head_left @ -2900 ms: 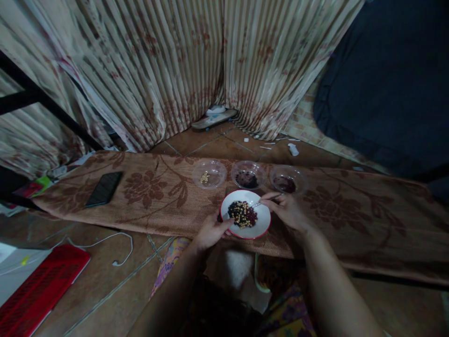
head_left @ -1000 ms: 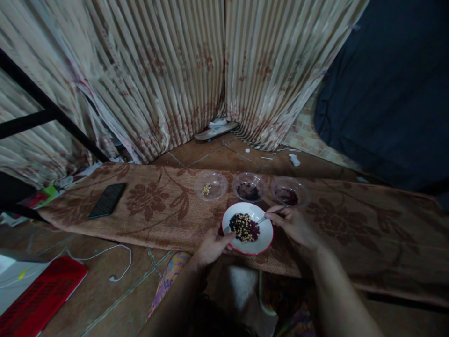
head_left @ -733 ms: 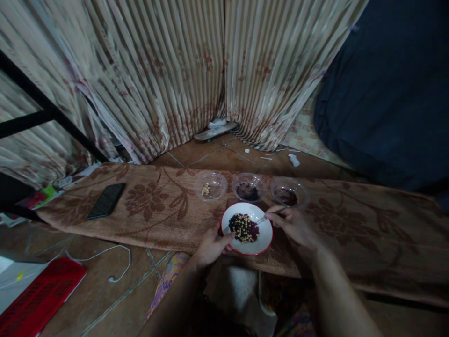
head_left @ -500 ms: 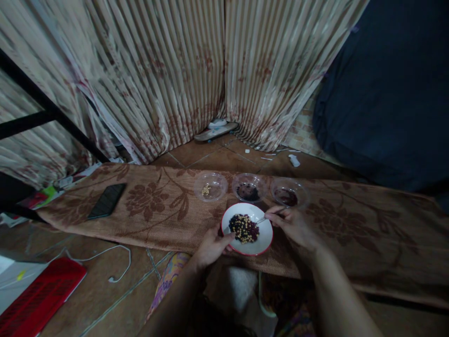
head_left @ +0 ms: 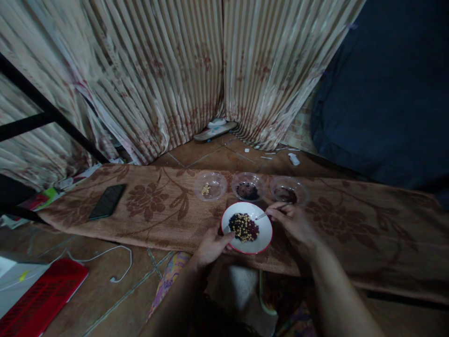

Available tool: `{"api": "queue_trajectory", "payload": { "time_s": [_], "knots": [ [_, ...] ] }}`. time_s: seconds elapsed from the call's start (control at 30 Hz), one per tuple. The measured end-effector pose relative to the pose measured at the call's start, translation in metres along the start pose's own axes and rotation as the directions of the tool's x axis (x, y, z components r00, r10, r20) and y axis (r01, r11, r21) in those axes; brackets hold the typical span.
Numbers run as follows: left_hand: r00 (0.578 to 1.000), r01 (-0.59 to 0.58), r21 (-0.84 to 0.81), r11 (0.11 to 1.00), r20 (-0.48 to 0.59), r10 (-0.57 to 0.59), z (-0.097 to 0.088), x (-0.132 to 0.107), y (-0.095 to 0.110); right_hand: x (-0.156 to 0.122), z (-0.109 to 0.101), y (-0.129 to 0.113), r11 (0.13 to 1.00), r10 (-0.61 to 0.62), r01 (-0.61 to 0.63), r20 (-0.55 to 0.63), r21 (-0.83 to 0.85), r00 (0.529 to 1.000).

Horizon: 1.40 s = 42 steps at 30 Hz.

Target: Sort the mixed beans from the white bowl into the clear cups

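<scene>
A white bowl with a red rim [head_left: 264,239] holds a mix of black, yellow and dark red beans [head_left: 243,227]. My left hand [head_left: 212,244] grips the bowl's left side, thumb over the rim and fingers beneath. Between the thumb and fingers of my right hand [head_left: 293,222] are thin metal tweezers [head_left: 261,216]; their tips are over the bowl's right inner side, near the beans. I cannot make out any bean in the tips. Behind the bowl stand three clear plastic bowls: one with yellow beans [head_left: 206,189], one with black beans [head_left: 247,191], one with dark red beans [head_left: 285,195].
A brown flowered cloth [head_left: 157,229] covers the long, low table. On its left lies a dark phone [head_left: 107,201]. A red slotted basket [head_left: 45,299] and a white cable [head_left: 128,262] are on the tiled floor. Striped curtains [head_left: 175,70] hang behind; a skateboard [head_left: 215,131] pokes out below.
The tweezers' tips have shifted slightly up and left, away from the edge of the bean pile. My left hand and the bowl have stayed nearly in place.
</scene>
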<state>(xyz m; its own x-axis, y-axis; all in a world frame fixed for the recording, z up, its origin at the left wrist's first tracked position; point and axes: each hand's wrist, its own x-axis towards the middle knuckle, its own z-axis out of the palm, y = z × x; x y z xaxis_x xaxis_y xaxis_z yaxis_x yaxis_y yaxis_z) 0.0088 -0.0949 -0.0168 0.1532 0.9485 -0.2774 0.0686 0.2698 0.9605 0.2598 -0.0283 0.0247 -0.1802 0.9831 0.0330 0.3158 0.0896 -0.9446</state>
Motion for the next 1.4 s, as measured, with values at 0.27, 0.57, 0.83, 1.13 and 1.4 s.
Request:
{"api": "queue_trajectory", "payload": {
  "time_s": [0.27, 0.57, 0.83, 1.13, 1.4],
  "knots": [
    [1.0, 0.016, -0.01, 1.0, -0.009, -0.016, 0.0, 0.0, 0.0, 0.001, -0.017, -0.009, 0.975, -0.076, 0.138, -0.323, 0.173, 0.943],
    [0.999, 0.044, 0.022, 0.999, -0.028, -0.043, -0.001, 0.002, 0.004, 0.015, -0.06, 0.019, 0.979, 0.128, 0.061, -0.82, 0.195, 0.557],
    [0.999, 0.035, 0.041, 0.999, 0.002, -0.035, 0.0, -0.001, 0.009, 0.007, -0.04, 0.007, 0.978, -0.066, 0.169, -0.592, 0.12, 0.803],
    [1.0, 0.012, 0.023, 1.0, 0.004, -0.012, 0.001, -0.001, 0.006, -0.004, -0.015, -0.006, 0.999, -0.036, 0.034, 0.123, 0.018, 0.992],
    [1.0, 0.0, 0.026, 1.0, 0.012, 0.0, 0.001, 0.001, 0.002, -0.002, -0.011, -0.004, 1.0, 0.026, -0.026, 0.167, -0.008, 0.986]
  ]
}}
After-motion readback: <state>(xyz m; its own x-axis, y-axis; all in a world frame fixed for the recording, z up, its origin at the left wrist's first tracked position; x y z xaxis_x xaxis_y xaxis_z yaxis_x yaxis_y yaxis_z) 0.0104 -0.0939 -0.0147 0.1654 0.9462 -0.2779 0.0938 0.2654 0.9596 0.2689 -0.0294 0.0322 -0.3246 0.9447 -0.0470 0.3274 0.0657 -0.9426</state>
